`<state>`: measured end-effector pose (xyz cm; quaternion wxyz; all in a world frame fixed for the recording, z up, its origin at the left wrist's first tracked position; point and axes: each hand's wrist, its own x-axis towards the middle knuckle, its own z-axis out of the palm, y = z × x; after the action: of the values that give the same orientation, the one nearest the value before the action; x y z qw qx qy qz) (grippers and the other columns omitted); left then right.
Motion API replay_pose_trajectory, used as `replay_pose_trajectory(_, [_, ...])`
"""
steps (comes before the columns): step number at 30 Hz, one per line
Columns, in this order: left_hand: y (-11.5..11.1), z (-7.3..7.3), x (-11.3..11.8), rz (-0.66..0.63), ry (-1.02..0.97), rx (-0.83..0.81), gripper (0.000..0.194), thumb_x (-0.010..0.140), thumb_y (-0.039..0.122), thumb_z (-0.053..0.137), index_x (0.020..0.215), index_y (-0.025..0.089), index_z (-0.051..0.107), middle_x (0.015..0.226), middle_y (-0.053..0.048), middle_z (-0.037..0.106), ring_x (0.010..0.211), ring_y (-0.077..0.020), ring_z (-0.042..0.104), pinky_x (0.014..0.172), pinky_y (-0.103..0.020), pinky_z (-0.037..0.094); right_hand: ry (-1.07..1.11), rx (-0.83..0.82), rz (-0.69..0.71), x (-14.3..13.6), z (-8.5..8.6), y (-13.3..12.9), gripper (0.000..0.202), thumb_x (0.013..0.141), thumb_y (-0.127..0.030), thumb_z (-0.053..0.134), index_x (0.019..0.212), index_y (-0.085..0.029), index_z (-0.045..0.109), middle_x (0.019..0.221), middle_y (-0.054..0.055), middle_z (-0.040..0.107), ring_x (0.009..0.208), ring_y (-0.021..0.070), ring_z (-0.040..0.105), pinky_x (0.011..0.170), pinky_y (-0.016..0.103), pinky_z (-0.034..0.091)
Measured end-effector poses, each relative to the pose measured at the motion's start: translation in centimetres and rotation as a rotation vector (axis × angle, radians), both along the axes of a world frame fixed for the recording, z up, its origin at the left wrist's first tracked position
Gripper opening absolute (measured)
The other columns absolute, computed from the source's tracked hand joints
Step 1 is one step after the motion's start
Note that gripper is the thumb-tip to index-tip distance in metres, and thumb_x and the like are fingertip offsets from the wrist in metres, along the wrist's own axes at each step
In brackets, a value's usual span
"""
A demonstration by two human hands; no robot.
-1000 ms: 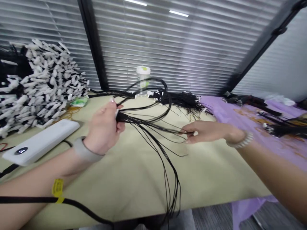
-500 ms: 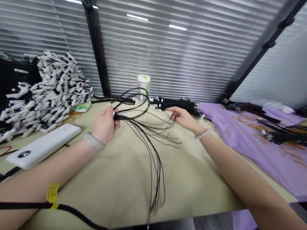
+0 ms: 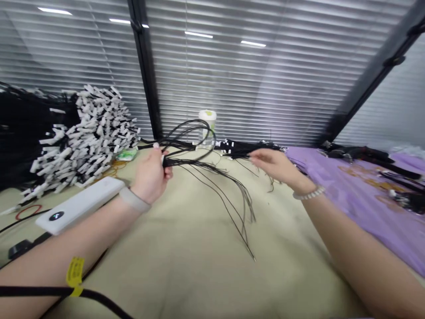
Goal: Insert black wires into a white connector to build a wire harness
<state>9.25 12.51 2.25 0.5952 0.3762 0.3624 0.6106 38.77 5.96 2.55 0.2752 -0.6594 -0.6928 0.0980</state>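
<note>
My left hand (image 3: 152, 175) is closed round a bundle of thin black wires (image 3: 202, 163), just behind a small white end piece. Thicker black loops of the same bundle arch up above the fist. Several loose strands spread rightward and droop over the table, one tip reaching low in front. My right hand (image 3: 274, 167) is to the right of the bundle, fingertips pressed together and pointing left. A few thin wire ends (image 3: 271, 184) hang beneath its palm, so it appears to pinch some strands; blur and the fingers partly hide the grip.
A heap of black cables with white connectors (image 3: 99, 133) stands at left, near a white power bank (image 3: 81, 204). Behind are a white-lidded container (image 3: 207, 116) and more black cables (image 3: 232, 148). Purple sheeting (image 3: 335, 190) lies at right. A yellow-tagged black cable (image 3: 96, 294) crosses my left forearm.
My right hand has moved rightward, away from my left fist. The strands that hung steeply have swung up and to the right. The view has shifted slightly left.
</note>
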Motion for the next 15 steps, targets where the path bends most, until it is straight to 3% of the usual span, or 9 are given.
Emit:
replay_pose_trajectory(2, [-1.6, 0.0, 0.8, -0.044, 0.052, 0.060, 0.020, 0.090, 0.029, 0.043, 0.075, 0.017, 0.042, 0.057, 0.004, 0.048, 0.032, -0.0038, 0.034, 0.031, -0.015, 0.023, 0.044, 0.099, 0.118, -2.7, 1.2, -0.7, 0.042, 0.095, -0.043, 0.036, 0.122, -0.015, 0.051, 0.125, 0.011, 0.052, 0.113, 0.0182, 0.051, 0.099, 0.038, 0.040])
replay_pose_trajectory(4, [-3.2, -0.2, 1.3, -0.083, 0.110, 0.124, 0.022, 0.090, 0.033, 0.043, 0.075, 0.017, 0.045, 0.050, 0.004, 0.046, 0.032, -0.0058, 0.036, 0.032, -0.016, 0.027, 0.055, 0.112, 0.312, -5.7, 1.7, -1.7, 0.045, 0.092, -0.046, 0.042, 0.126, -0.019, 0.051, 0.129, 0.008, 0.051, 0.118, 0.0180, 0.048, 0.103, 0.034, 0.037])
replay_pose_trajectory(6, [-4.5, -0.5, 1.4, -0.117, 0.178, 0.180, 0.026, 0.090, 0.038, 0.044, 0.077, 0.016, 0.048, 0.045, 0.004, 0.046, 0.032, -0.0073, 0.039, 0.032, -0.017, 0.031, 0.047, 0.081, 0.527, -8.5, 1.6, -2.8, 0.056, 0.081, -0.047, 0.059, 0.130, -0.022, 0.048, 0.129, 0.005, 0.051, 0.116, 0.0178, 0.050, 0.101, 0.029, 0.040])
replay_pose_trajectory(8, [-5.4, -0.9, 1.3, -0.141, 0.255, 0.226, 0.032, 0.088, 0.045, 0.046, 0.077, 0.015, 0.051, 0.041, 0.004, 0.046, 0.031, -0.0084, 0.041, 0.032, -0.017, 0.032, 0.042, 0.046, 0.671, -10.4, 1.3, -4.1, 0.060, 0.078, -0.043, 0.064, 0.132, -0.024, 0.046, 0.125, 0.003, 0.055, 0.104, 0.0149, 0.057, 0.092, 0.025, 0.047])
replay_pose_trajectory(10, [-5.9, -1.2, 1.1, -0.160, 0.339, 0.263, 0.035, 0.087, 0.049, 0.048, 0.077, 0.015, 0.053, 0.041, 0.004, 0.047, 0.032, -0.0085, 0.044, 0.032, -0.016, 0.033, 0.027, 0.006, 0.732, -11.4, 1.2, -5.3, 0.050, 0.086, -0.031, 0.054, 0.134, -0.023, 0.043, 0.113, 0.001, 0.061, 0.082, 0.0081, 0.063, 0.074, 0.017, 0.052])
replay_pose_trajectory(13, [-6.2, -1.2, 0.8, -0.196, 0.488, 0.298, 0.037, 0.086, 0.049, 0.048, 0.076, 0.015, 0.055, 0.047, 0.003, 0.049, 0.034, -0.0066, 0.045, 0.033, -0.015, 0.034, -0.035, -0.019, 0.742, -11.5, 1.3, -6.6, 0.045, 0.093, -0.014, 0.036, 0.137, -0.022, 0.037, 0.095, -0.002, 0.065, 0.056, 0.0003, 0.059, 0.049, 0.008, 0.046])
replay_pose_trajectory(15, [-6.3, -0.9, 0.6, -0.237, 0.577, 0.297, 0.039, 0.087, 0.050, 0.046, 0.075, 0.014, 0.055, 0.050, 0.003, 0.049, 0.034, -0.0057, 0.044, 0.032, -0.014, 0.033, -0.115, 0.033, 0.743, -11.1, 1.3, -6.9, 0.045, 0.092, -0.011, 0.036, 0.135, -0.021, 0.039, 0.094, -0.001, 0.065, 0.054, 0.0009, 0.058, 0.048, 0.009, 0.047])
